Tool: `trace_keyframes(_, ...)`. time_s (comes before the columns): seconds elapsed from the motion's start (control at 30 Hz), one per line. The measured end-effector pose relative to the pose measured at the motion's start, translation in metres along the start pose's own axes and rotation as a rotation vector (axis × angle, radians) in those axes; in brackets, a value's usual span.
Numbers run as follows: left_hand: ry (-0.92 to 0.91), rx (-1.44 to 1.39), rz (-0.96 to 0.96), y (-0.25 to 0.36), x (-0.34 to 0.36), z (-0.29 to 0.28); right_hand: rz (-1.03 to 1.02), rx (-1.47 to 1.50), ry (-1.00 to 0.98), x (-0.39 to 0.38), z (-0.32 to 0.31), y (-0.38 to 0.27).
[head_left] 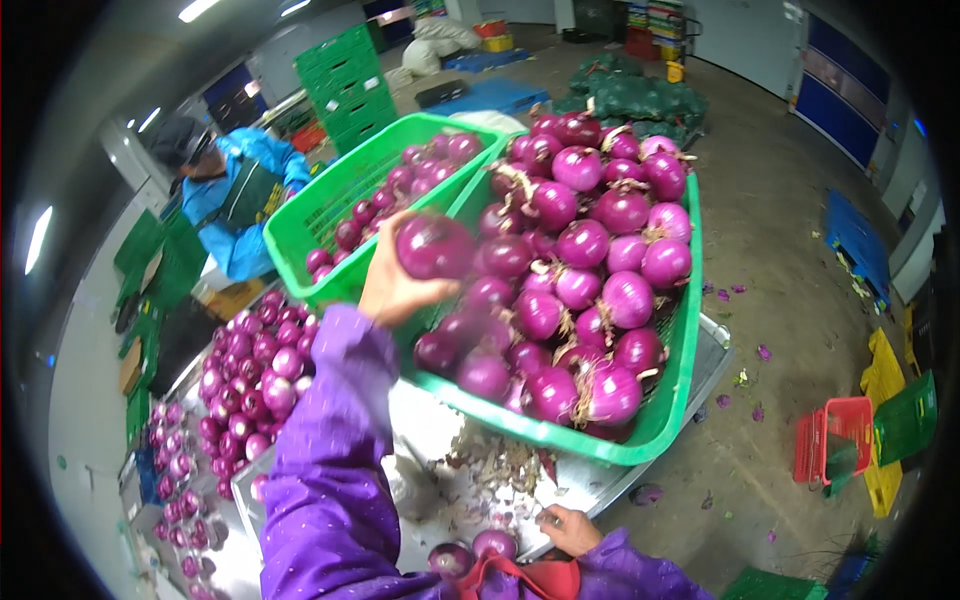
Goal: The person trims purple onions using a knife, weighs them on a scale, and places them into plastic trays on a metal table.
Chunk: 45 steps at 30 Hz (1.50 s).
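My left hand (392, 285), in a purple sleeve, grips a red onion (434, 247), slightly blurred, at the near left rim of a green plastic crate (640, 448). That crate is heaped with red onions (582, 246) bearing dry stalks and roots. Low over the metal table's near right edge, my right hand (570, 530) has its fingers curled; what they hold, if anything, is too small to make out. Left of it, two onions (494, 544) lie close to my body. Dry skins and trimmings (500, 470) are scattered on the metal table (425, 545).
Behind stands a second green crate (300, 225), partly filled with onions. Shiny peeled onions (250, 385) are piled at the left, near bagged ones (180, 500). A co-worker in blue (240, 190) is at the far left. A red basket (835, 440) stands on the right floor.
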State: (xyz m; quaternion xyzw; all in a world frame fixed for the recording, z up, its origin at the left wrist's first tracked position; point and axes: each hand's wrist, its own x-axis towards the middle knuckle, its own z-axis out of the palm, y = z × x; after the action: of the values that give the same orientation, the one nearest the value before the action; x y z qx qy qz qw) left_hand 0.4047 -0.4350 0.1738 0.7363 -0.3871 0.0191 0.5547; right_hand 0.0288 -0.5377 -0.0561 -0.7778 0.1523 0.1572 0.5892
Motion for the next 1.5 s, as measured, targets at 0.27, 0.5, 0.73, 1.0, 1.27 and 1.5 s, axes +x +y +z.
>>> trace_keyframes(0.27,0.333,-0.843,-0.436,0.038,-0.256,-0.003,-0.594,-0.070,0.269,0.024,-0.014,-0.110)
trace_keyframes(0.5,0.202,-0.638,-0.596,0.065,-0.306,-0.004,-0.849,-0.590,0.031,0.031,0.001,-0.193)
trace_keyframes(0.73,0.185,-0.495,-0.570,0.076,-0.316,-0.003,-0.792,-0.607,0.005,0.030,0.022,-0.181)
trace_keyframes(1.0,0.095,-0.458,-0.618,0.054,-0.338,0.002,-0.720,-0.526,0.050,0.018,0.020,-0.134)
trace_keyframes(1.27,-0.031,-1.444,-0.764,0.030,-0.359,0.022,-0.901,-0.521,-0.128,0.030,0.016,-0.146)
trace_keyframes(1.5,0.137,-1.842,-0.818,0.039,-0.361,0.033,-0.530,-0.218,-0.079,0.023,-0.003,-0.099)
